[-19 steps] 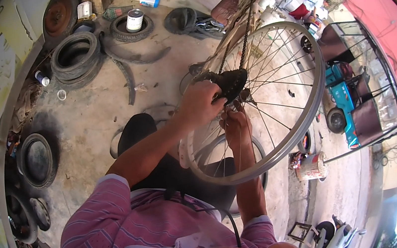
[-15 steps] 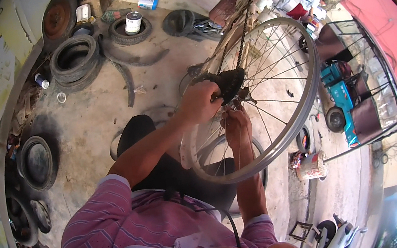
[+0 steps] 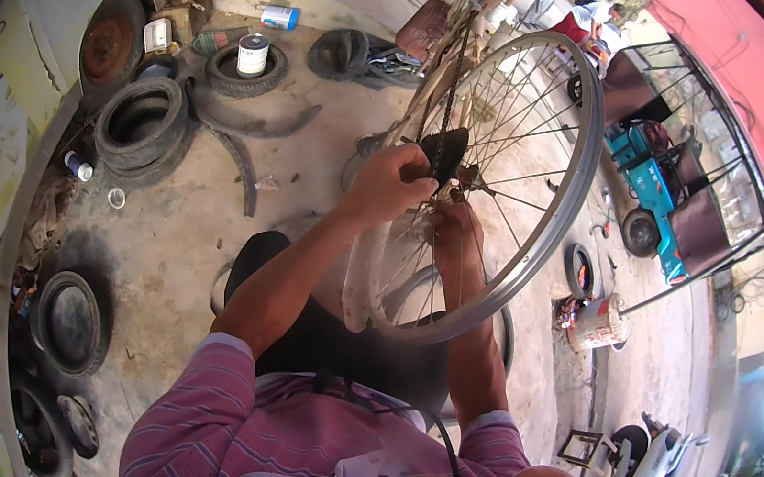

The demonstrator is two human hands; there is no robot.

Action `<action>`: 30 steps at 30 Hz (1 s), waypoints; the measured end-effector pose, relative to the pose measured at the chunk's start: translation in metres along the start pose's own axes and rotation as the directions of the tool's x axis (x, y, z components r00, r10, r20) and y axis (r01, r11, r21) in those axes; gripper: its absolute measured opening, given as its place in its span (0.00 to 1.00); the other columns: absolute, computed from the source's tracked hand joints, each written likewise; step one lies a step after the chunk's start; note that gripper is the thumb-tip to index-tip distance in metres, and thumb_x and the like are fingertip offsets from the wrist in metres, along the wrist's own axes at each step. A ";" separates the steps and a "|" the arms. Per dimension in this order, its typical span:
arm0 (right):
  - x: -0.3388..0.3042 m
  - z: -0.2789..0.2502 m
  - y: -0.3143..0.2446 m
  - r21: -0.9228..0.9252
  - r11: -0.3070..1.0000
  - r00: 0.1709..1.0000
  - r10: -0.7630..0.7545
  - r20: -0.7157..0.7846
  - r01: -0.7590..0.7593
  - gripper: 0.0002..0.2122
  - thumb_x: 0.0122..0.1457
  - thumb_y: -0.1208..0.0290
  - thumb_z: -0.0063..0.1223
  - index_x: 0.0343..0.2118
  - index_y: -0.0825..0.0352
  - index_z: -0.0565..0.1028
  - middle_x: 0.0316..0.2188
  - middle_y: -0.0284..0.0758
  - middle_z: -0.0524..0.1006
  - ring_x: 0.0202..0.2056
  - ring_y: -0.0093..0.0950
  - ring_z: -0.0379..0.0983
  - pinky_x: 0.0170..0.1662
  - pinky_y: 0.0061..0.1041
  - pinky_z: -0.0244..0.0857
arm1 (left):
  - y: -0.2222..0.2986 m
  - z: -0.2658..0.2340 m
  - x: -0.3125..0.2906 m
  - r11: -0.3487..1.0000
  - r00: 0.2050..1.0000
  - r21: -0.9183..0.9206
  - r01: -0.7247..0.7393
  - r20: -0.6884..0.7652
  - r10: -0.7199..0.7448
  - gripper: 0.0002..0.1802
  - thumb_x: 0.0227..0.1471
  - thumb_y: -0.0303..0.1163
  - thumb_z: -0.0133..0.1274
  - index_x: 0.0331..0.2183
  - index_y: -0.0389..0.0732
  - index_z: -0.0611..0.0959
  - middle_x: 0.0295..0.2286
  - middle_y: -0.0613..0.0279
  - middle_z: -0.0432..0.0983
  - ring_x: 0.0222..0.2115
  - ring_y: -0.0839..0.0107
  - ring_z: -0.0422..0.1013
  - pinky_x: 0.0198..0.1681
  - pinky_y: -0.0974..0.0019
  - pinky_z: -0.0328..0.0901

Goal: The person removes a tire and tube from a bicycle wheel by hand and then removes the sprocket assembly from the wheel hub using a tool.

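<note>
A bicycle wheel [image 3: 587, 182] with a bare silver rim and no tyre stands tilted in front of me, still in the bicycle frame [image 3: 447, 61]. At its hub sits a black sprocket [image 3: 450, 154], with the chain [image 3: 453, 89] running up from it. My left hand [image 3: 389, 180] is closed at the sprocket's near left edge, fingers curled and thumb pressed against it. Just below the hub my right hand [image 3: 455, 229] reaches up behind the spokes, its fingers pinched together by the axle end. What those fingertips hold is hidden.
Stacked old tyres [image 3: 142, 125] lie at the far left, near a tyre with a white can [image 3: 253, 55] on it. More tyres [image 3: 72, 323] line the left wall. To the right stand a paint-stained bucket [image 3: 596, 322] and a blue three-wheeled vehicle [image 3: 652, 203]. A person [image 3: 592, 16] is in the background.
My left hand has shifted slightly, its fingers drawing back from over the sprocket to its edge. The right hand stays by the hub. The view has moved a little.
</note>
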State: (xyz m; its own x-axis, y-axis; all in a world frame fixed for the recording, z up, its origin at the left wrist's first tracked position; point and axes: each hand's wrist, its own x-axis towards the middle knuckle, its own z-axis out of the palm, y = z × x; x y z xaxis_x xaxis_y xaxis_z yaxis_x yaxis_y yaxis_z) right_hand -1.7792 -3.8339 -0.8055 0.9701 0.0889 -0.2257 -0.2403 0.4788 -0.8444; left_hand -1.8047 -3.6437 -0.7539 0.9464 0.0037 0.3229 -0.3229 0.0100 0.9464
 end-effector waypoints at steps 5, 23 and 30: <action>0.010 -0.024 0.010 -0.242 0.956 0.977 -0.128 0.169 0.167 0.09 0.59 0.72 0.48 0.43 0.63 0.75 0.31 0.28 0.77 0.28 0.21 0.70 0.29 0.22 0.64 | -0.030 -0.010 0.002 0.986 0.990 -0.089 0.143 0.007 -0.143 0.08 0.49 0.27 0.62 0.30 0.38 0.78 0.24 0.72 0.73 0.25 0.82 0.67 0.29 0.73 0.63; -0.044 -0.041 -0.020 0.246 0.955 0.982 0.132 0.138 -0.163 0.13 0.56 0.74 0.47 0.45 0.64 0.73 0.31 0.28 0.73 0.28 0.18 0.64 0.31 0.21 0.58 | -0.031 -0.002 -0.003 0.984 0.982 -0.064 0.168 -0.074 -0.173 0.08 0.49 0.29 0.60 0.29 0.36 0.79 0.22 0.71 0.73 0.24 0.83 0.66 0.27 0.72 0.63; -0.087 -0.062 -0.023 0.416 0.895 0.966 0.056 0.254 -0.161 0.20 0.55 0.74 0.47 0.52 0.67 0.70 0.36 0.32 0.72 0.30 0.20 0.61 0.34 0.21 0.56 | -0.051 0.008 -0.013 0.969 0.979 0.206 0.136 -0.177 -0.100 0.10 0.49 0.32 0.60 0.30 0.37 0.80 0.23 0.64 0.76 0.24 0.76 0.70 0.28 0.67 0.66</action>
State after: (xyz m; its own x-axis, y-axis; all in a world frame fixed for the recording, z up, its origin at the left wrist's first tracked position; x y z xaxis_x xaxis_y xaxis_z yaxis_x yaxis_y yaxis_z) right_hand -1.8602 -3.9069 -0.7970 0.9317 0.3347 -0.1415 -0.3578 0.7773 -0.5175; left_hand -1.8010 -3.6523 -0.8064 0.9588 0.1794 0.2200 -0.1844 -0.1958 0.9632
